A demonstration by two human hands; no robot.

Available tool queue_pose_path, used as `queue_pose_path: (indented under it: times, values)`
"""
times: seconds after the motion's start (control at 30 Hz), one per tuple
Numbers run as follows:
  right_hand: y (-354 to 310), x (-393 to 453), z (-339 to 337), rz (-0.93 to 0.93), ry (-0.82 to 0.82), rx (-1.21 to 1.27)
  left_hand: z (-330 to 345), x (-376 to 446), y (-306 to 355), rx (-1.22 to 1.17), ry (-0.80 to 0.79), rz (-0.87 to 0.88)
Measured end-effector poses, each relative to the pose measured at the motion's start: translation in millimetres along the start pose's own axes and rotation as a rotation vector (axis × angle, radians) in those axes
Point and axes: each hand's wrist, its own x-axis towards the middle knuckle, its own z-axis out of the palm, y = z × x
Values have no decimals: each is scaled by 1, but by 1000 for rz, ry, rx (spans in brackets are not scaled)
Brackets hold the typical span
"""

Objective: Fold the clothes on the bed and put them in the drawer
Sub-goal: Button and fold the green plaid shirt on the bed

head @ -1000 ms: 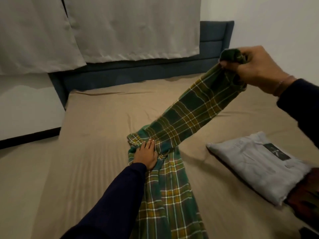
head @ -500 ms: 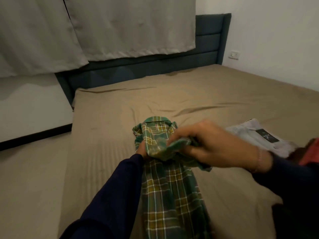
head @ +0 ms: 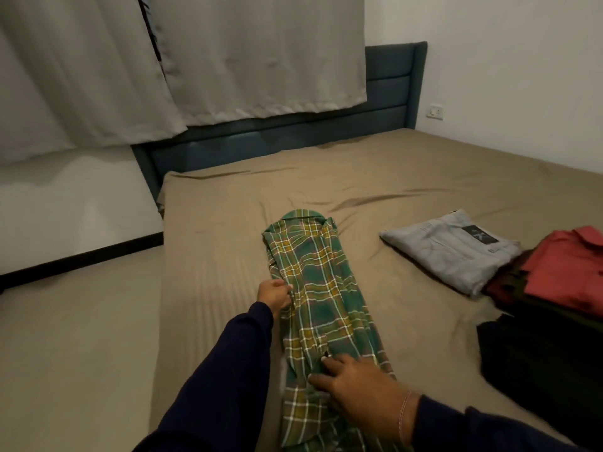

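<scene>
- A green and yellow plaid shirt [head: 321,308] lies on the tan bed [head: 408,177], folded into a long narrow strip. Its long axis runs from 6 o'clock up to 12 o'clock, with the collar at the far end, toward the dark blue headboard [head: 388,93].
- At 3 o'clock from the shirt, well apart from it, sits a folded grey garment [head: 450,252] with a small black label on top; the writing on the label is too small to read.
- Just beyond that, at the right edge, lie a folded red garment [head: 567,272] and a dark garment [head: 541,360].
- The left hand [head: 273,295] is at the strip's left edge, about midway along it, fingers curled and pinching the fabric.
- The right hand [head: 355,383] rests on the strip's near part, fingers spread and lightly bent, pressing the cloth down.
- Both arms wear dark navy sleeves.
</scene>
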Motion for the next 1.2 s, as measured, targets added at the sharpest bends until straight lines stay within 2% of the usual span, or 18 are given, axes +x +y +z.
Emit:
queue_pose_path:
  times: [0.1, 0.2, 0.3, 0.37, 0.4, 0.5, 0.57, 0.63, 0.7, 0.73, 0.8, 0.87, 0.93, 1.03, 1.2]
  values:
    - [-7, 0, 32, 36, -171, 28, 1, -18, -7, 75, -52, -32]
    - [-7, -7, 38, 5, -210, 119, 5, -38, -13, 164, -108, -92]
    - [-3, -5, 36, 42, 8, 245, 6, -50, -21, 212, -121, -117]
    - [-4, 1, 42, 81, 206, 223, 4, -55, -27, 191, -88, -126]
    - [-3, 4, 49, 105, 253, 184, 3, -58, -29, 166, -60, -116]
    - [0, 10, 70, 158, 144, 141, 3, -69, -35, 192, 3, -39]
    - [0, 7, 74, 160, 183, 271, 2, -77, -43, 307, 35, 12]
    - [2, 4, 69, 235, 385, 485, -1, -90, -48, 559, 96, 58]
    - [14, 0, 69, 434, 600, 583, -5, -100, -55, 723, 104, 31]
    - [22, -4, 71, 553, 610, 625, -5, -107, -58, 755, 83, 7]
    - [36, -11, 71, 731, 518, 797, -4, -119, -60, 725, 30, -28]
    - [50, -17, 68, 819, 446, 1019, -2, -129, -62, 598, -19, -100]
    - [61, -24, 64, 793, 362, 1184, -3, -135, -66, 526, -89, -183]
    - [53, -36, 58, 702, 218, 1273, -9, -150, -80, 421, -218, -278]
    - [42, -44, 62, 583, 223, 1518, -14, -178, -101, 156, -270, -328]
